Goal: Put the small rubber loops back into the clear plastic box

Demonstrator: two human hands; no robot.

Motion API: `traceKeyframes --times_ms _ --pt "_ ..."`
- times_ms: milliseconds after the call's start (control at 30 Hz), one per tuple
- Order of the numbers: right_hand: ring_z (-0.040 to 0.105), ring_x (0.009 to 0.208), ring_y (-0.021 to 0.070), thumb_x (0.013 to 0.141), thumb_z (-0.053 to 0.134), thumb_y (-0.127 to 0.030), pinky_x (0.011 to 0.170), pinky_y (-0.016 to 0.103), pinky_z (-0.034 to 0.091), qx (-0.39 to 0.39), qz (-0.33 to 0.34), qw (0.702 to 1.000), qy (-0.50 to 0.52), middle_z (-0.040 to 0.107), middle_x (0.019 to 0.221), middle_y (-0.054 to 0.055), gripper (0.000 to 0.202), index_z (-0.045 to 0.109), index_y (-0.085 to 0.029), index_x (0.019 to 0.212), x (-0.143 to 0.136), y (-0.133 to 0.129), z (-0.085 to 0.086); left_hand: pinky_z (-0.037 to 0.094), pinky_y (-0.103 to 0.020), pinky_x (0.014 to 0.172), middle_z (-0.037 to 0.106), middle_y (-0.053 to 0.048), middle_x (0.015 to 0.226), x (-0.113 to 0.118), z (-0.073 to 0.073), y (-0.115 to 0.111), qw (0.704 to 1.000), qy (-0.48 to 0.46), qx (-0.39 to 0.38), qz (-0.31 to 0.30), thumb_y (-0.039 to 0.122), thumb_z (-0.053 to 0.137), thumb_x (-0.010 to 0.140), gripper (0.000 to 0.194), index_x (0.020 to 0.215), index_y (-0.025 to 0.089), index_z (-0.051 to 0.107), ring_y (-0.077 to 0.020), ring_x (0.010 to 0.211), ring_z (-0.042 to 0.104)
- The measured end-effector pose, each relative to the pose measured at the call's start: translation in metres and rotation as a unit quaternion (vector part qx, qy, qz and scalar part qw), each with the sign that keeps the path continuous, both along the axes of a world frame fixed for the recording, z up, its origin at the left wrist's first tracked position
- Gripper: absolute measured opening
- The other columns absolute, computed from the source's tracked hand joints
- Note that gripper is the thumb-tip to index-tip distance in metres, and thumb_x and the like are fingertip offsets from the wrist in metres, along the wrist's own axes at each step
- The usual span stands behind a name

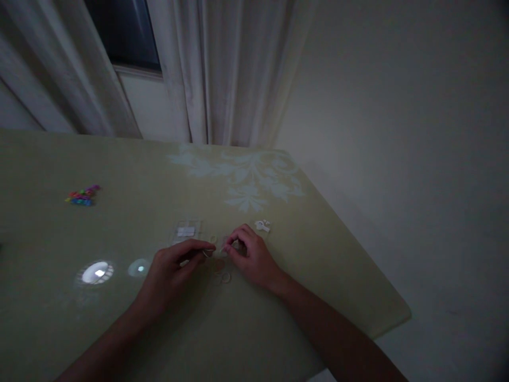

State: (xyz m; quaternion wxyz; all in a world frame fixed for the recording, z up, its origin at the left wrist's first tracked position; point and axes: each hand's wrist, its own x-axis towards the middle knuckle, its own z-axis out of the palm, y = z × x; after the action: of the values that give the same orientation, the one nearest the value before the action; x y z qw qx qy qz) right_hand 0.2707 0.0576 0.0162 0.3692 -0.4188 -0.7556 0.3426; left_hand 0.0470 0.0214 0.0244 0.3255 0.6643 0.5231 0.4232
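Observation:
My left hand (175,268) is closed in a pinch, with a thin, pale curved piece (207,254), perhaps a ring, at its fingertips. Just to its right, my right hand (250,255) pinches a tiny pale piece (222,249) too small to name. The two sets of fingertips are close but apart. Below them on the table lies a pale ring (226,277), with a small reddish round spot (218,266) beside it. Another pale ring (213,239) lies behind the fingertips. A clear flat case (199,225) with white rectangles inside sits beyond my left hand.
Small white pieces (262,226) lie beyond my right hand. A pile of bright coloured bits (82,196) is at the left of the greenish table (119,329), whose glossy top reflects lights. Its right edge runs beside a wall (397,159); curtains (238,69) hang behind it.

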Motion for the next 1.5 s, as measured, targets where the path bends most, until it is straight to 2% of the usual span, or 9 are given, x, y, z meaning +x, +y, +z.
traceKeyframes --times_ms 167,267,400,733,1000,1100,1233,1400,1500 --pt "0.052 0.068 0.0116 0.09 0.074 -0.013 0.065 0.024 0.041 -0.046 0.035 0.998 -0.002 0.06 0.081 -0.003 0.006 0.072 -0.018 0.091 0.005 0.001 0.0 0.064 -0.032 0.076 0.086 -0.005 0.094 0.003 0.001 -0.002 0.999 -0.029 -0.032 0.009 0.04 0.066 0.093 0.024 0.105 0.025 0.082 -0.0239 0.082 0.081" --pt "0.059 0.078 0.0141 0.085 0.077 -0.009 0.074 0.026 0.046 -0.009 0.069 0.996 -0.047 0.065 0.084 0.0 0.01 0.074 -0.018 0.089 0.01 0.002 0.001 0.063 -0.033 0.074 0.085 -0.007 0.093 0.005 0.001 -0.002 0.998 -0.04 -0.049 0.021 0.043 0.067 0.093 0.026 0.105 0.023 0.079 -0.0248 0.083 0.081" --pt "0.064 0.095 0.0197 0.088 0.078 -0.011 0.087 0.032 0.049 0.068 0.044 0.989 -0.123 0.068 0.097 0.005 0.01 0.077 -0.018 0.096 0.013 0.003 -0.002 0.059 -0.028 0.068 0.081 -0.004 0.093 0.007 0.0 -0.004 0.996 -0.051 -0.077 0.019 0.04 0.068 0.093 0.018 0.098 0.024 0.072 -0.0227 0.085 0.078" --pt "0.058 0.103 0.0226 0.091 0.077 -0.017 0.095 0.036 0.049 0.082 0.067 0.972 -0.212 0.062 0.105 0.007 0.007 0.072 -0.017 0.096 0.006 -0.002 -0.002 0.057 -0.028 0.064 0.077 -0.002 0.084 0.01 0.002 -0.005 0.997 -0.039 -0.059 0.001 0.035 0.065 0.093 0.013 0.091 0.023 0.068 -0.0212 0.077 0.074" --pt "0.056 0.091 0.0159 0.098 0.067 -0.022 0.081 0.028 0.047 -0.035 0.063 0.996 0.043 0.056 0.101 0.003 0.003 0.067 -0.019 0.096 0.004 -0.007 0.01 0.06 -0.029 0.075 0.084 -0.003 0.091 0.008 0.003 -0.002 0.999 -0.012 0.004 -0.041 0.027 0.064 0.09 0.02 0.097 0.026 0.083 -0.0208 0.081 0.079" --pt "0.053 0.083 0.014 0.098 0.067 -0.027 0.073 0.026 0.044 -0.078 0.09 0.989 0.091 0.055 0.098 0.002 0.009 0.068 -0.019 0.095 0.002 -0.01 0.014 0.059 -0.028 0.073 0.084 -0.003 0.092 0.01 0.005 -0.004 0.998 -0.017 0.014 -0.053 0.027 0.066 0.092 0.021 0.104 0.026 0.083 -0.0201 0.081 0.078" --pt "0.054 0.081 0.0137 0.099 0.067 -0.031 0.072 0.026 0.045 -0.096 0.086 0.985 0.112 0.057 0.099 0.002 0.013 0.072 -0.019 0.096 0.005 -0.007 0.015 0.057 -0.027 0.07 0.078 -0.003 0.084 0.011 0.008 -0.006 0.998 -0.001 0.046 -0.043 0.027 0.067 0.093 0.014 0.09 0.023 0.08 -0.0185 0.076 0.073" --pt "0.054 0.078 0.0138 0.094 0.074 -0.017 0.075 0.027 0.044 -0.03 0.007 1.0 0.002 0.061 0.091 0.001 0.003 0.076 -0.019 0.094 0.02 0.007 0.016 0.06 -0.03 0.077 0.082 -0.005 0.098 0.008 0.008 -0.008 0.999 -0.032 0.023 -0.014 0.029 0.065 0.096 0.016 0.1 0.024 0.079 -0.021 0.088 0.077" --pt "0.061 0.089 0.0164 0.087 0.082 -0.015 0.084 0.03 0.047 -0.012 0.024 0.996 -0.088 0.063 0.094 0.002 0.008 0.077 -0.019 0.092 0.025 0.01 0.014 0.061 -0.03 0.077 0.083 -0.004 0.095 0.009 0.008 -0.009 0.999 -0.038 -0.004 -0.008 0.032 0.064 0.097 0.017 0.1 0.024 0.079 -0.0212 0.086 0.079"
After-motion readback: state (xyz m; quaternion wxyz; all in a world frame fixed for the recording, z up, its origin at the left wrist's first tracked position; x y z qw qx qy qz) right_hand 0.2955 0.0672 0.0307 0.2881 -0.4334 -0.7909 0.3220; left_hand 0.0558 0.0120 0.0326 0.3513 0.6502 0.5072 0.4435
